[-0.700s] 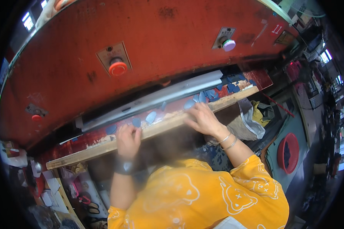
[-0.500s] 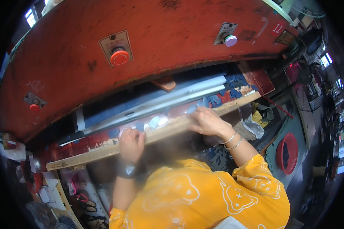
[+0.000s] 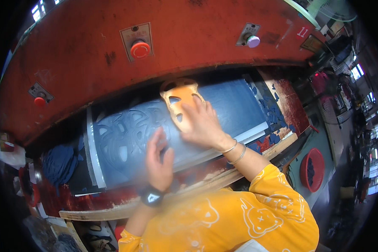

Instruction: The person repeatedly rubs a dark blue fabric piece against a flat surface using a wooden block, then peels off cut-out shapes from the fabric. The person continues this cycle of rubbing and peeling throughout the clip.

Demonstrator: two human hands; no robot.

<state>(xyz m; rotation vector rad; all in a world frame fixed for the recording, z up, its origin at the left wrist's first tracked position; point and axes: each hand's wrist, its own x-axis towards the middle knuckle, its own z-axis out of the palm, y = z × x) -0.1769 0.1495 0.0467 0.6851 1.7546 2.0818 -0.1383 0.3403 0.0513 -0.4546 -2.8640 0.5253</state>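
An orange, mask-shaped cutting die [image 3: 177,101] with several holes lies on a dark blue sheet [image 3: 239,107] on the press bed. My right hand [image 3: 202,126] is closed over the die's right and near side, the fingers slightly blurred. To its left, my left hand [image 3: 158,161] hovers over the near part of the sheet, thumb apart from the fingers, nothing in it. Curved cut outlines [image 3: 128,126] mark the sheet's left half.
The red press head [image 3: 189,46] with its push buttons spans the far side. Dark blue cut pieces pile up [image 3: 59,164] at the left; small scraps [image 3: 274,113] lie at the right. A wooden ledge [image 3: 206,185] runs along the front. A red basket [image 3: 313,170] stands at right.
The sheet and die have come out toward me from under the press head. My right hand has gone from the front ledge onto the die; my left hand has left the ledge and opened.
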